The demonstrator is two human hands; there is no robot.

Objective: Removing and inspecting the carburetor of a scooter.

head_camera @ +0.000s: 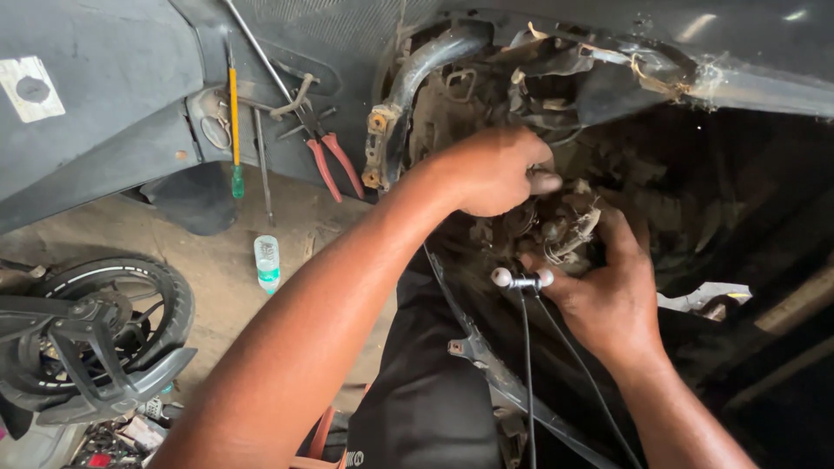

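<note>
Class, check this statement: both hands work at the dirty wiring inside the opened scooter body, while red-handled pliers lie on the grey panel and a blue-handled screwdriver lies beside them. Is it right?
Not quite. The head view shows the screwdriver handle is yellow with a green tip, not blue. The rest stands: both hands, left hand and right hand, are at the wiring, and red-handled pliers lie on the grey panel.

Left hand (495,169) curled, fingers pinched, forearm extended; right hand (608,291) just below it, fingers cupped upward.
</note>
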